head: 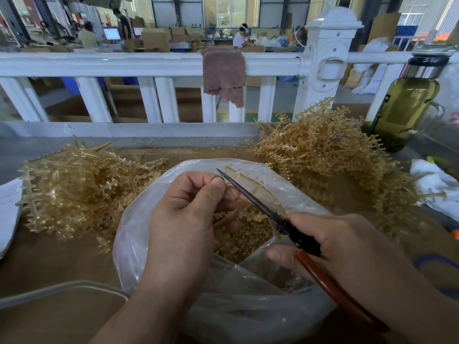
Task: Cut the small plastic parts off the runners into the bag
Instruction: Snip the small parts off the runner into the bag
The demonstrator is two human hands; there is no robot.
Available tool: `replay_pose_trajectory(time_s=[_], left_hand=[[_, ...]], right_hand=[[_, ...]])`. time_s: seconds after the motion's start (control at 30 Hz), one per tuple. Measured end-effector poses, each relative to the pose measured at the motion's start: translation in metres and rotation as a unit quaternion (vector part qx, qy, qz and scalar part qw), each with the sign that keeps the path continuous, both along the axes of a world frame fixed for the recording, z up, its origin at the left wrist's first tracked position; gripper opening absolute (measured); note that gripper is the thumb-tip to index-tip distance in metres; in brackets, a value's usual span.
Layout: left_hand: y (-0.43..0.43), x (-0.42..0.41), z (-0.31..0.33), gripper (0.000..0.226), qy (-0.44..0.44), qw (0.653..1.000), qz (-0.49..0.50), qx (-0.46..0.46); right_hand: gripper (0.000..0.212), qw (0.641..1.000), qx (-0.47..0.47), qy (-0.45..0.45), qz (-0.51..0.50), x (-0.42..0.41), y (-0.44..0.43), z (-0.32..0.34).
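Observation:
My left hand (188, 207) pinches an amber plastic runner (250, 184) over the open mouth of a clear plastic bag (139, 234). My right hand (330, 242) grips scissors (270, 212) with dark blades and red-brown handles. The blades lie along the runner, their tip near my left thumb. Many small amber cut parts (241, 242) fill the bottom of the bag. Part of the runner is hidden behind my left fingers.
A heap of amber runners (74, 189) lies left of the bag, and a taller heap (323, 155) at the right. A green bottle (407, 105) stands far right. A white railing (124, 63) with a brown cloth (223, 75) runs behind the table.

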State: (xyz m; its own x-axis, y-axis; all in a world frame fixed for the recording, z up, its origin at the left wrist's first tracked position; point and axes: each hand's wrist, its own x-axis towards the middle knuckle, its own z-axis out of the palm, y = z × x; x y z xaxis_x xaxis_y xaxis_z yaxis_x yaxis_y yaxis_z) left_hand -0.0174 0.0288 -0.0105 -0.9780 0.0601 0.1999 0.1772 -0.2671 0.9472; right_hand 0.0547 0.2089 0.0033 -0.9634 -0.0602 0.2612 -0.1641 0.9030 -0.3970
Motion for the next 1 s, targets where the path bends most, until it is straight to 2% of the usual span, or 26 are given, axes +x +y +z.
replay_pose_trajectory(time_s=[0.1,0.17,0.3,0.43,0.53,0.63,0.77,0.87,0.93,1.0], left_hand=[[0.0,-0.002,0.002,0.035,-0.031,0.999,0.006,0.031],[0.0,-0.004,0.002,0.028,-0.058,0.997,0.009,0.058],[0.0,-0.004,0.002,0.019,-0.101,0.99,-0.014,0.102],[0.003,0.002,0.003,0.015,-0.134,0.982,-0.08,0.104],[0.007,0.007,0.002,0.012,-0.128,0.978,-0.143,0.077],[0.011,0.01,0.001,0.027,-0.133,0.97,-0.192,0.062],[0.009,0.008,0.001,0.032,-0.203,0.934,-0.263,0.13],[0.007,0.006,0.0,0.034,-0.23,0.912,-0.326,0.1],[0.006,0.007,-0.001,0.027,-0.217,0.908,-0.353,0.062],[0.006,0.009,-0.001,0.013,-0.193,0.922,-0.334,0.03]], right_hand=[[0.063,0.998,-0.056,-0.006,0.005,0.0,0.002,0.004],[0.06,0.989,-0.146,0.014,-0.003,0.003,0.001,0.008],[0.053,0.949,-0.306,0.072,-0.036,0.004,-0.002,0.011],[0.059,0.902,-0.428,0.047,-0.023,0.001,-0.002,0.007],[0.053,0.877,-0.48,0.01,0.008,-0.002,-0.002,-0.002],[0.037,0.852,-0.522,0.004,0.024,-0.006,-0.003,-0.006],[0.028,0.82,-0.569,0.054,-0.021,-0.011,0.0,-0.007],[0.021,0.792,-0.603,0.087,-0.039,-0.014,0.005,-0.008],[0.022,0.793,-0.601,0.094,-0.033,-0.016,0.006,-0.009],[0.026,0.799,-0.593,0.1,-0.025,-0.016,0.006,-0.009]])
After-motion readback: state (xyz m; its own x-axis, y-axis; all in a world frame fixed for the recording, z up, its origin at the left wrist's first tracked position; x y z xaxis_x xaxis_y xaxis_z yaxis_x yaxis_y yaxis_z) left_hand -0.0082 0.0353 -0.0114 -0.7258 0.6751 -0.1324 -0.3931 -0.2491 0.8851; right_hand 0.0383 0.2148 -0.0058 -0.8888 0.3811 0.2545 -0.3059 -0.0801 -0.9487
